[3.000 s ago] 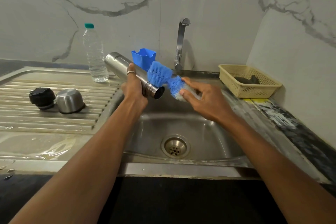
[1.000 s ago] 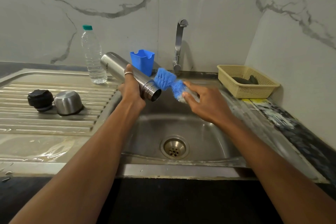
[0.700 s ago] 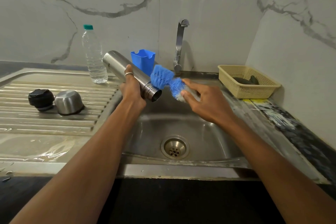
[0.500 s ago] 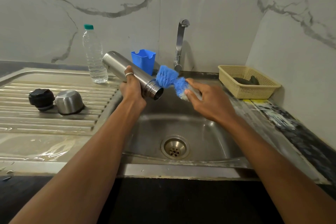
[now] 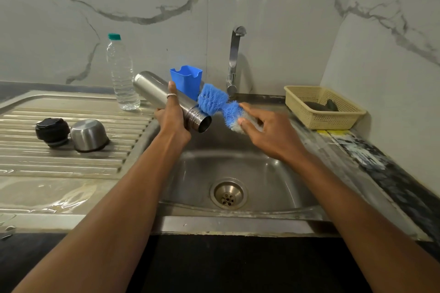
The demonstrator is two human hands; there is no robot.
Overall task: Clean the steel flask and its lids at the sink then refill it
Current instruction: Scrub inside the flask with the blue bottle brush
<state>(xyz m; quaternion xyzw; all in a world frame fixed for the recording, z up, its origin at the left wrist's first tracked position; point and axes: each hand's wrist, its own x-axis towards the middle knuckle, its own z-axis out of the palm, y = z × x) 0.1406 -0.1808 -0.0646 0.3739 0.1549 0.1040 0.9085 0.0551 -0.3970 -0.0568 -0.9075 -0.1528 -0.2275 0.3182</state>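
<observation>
My left hand [image 5: 172, 119] grips the steel flask [image 5: 157, 90] around its lower half and holds it tilted over the sink, open mouth [image 5: 205, 124] pointing right and down. My right hand [image 5: 269, 133] holds a blue bristle brush [image 5: 214, 101] by its handle. The bristles press against the flask's neck just outside the mouth. The black inner lid [image 5: 52, 131] and the steel cup lid [image 5: 88, 135] lie upside down on the ribbed drainboard at left.
The steel sink basin [image 5: 266, 173] with its drain [image 5: 228, 194] lies below my hands. A tap [image 5: 234, 54] stands behind. A clear water bottle [image 5: 122, 73], a blue plastic holder [image 5: 187, 78] and a beige basket [image 5: 323, 109] sit around the sink.
The brush has kept rubbing back and forth around the flask's mouth and neck. The flask stays tilted in my left hand; the lids have not moved.
</observation>
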